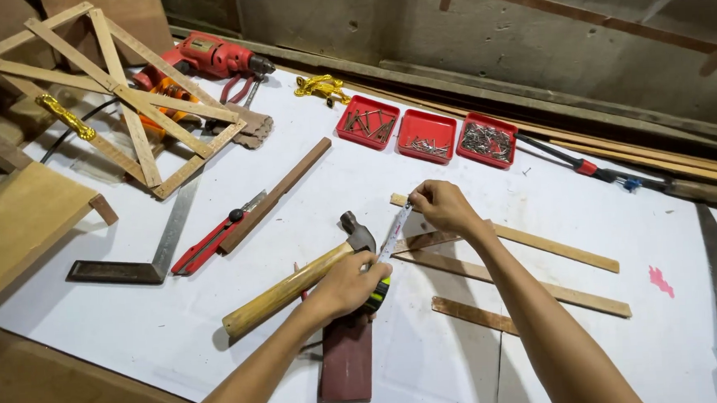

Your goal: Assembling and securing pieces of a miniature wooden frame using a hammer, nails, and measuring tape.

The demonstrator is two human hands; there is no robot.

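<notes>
On the white tabletop (pixel 242 311), a lattice frame of wooden slats (pixel 116 95) lies at the far left, with a red drill (pixel 207 59) beyond it. Three thin wooden strips (pixel 538 246) lie at centre right. A wooden-handled hammer (pixel 297 281) rests near the middle. Three red trays (pixel 424 134) of nails sit far off. The left hand (pixel 346 287) is clamped on a tape measure case (pixel 379 293); the right hand (pixel 443 206) pinches the tape's end (pixel 403 216) over the farthest strip.
</notes>
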